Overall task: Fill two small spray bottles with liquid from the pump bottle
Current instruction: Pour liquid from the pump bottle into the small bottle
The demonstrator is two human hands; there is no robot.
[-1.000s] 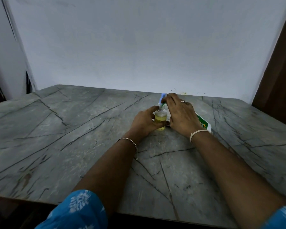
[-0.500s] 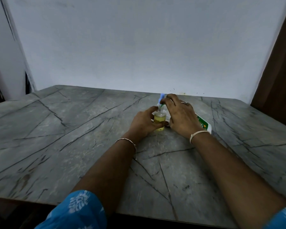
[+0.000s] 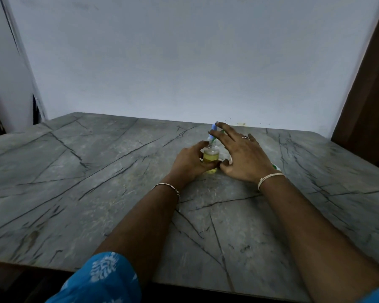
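One small spray bottle [image 3: 210,157] stands upright on grey veined stone table [image 3: 96,171], dead ahead between both hands, long axis vertical, yellow liquid filling much of body. Left hand [image 3: 190,162] curls round body from left, gripping it. Right hand [image 3: 243,156] just right of it, fingers straight and spread, holding nothing; index crosses blue spray top [image 3: 213,127], contact unclear. Right hand nearer top, so tightening probably falls to it. Pump bottle [image 3: 275,166] mostly hidden behind right hand. Second spray bottle unseen. Plain pale wall [image 3: 184,62] behind.
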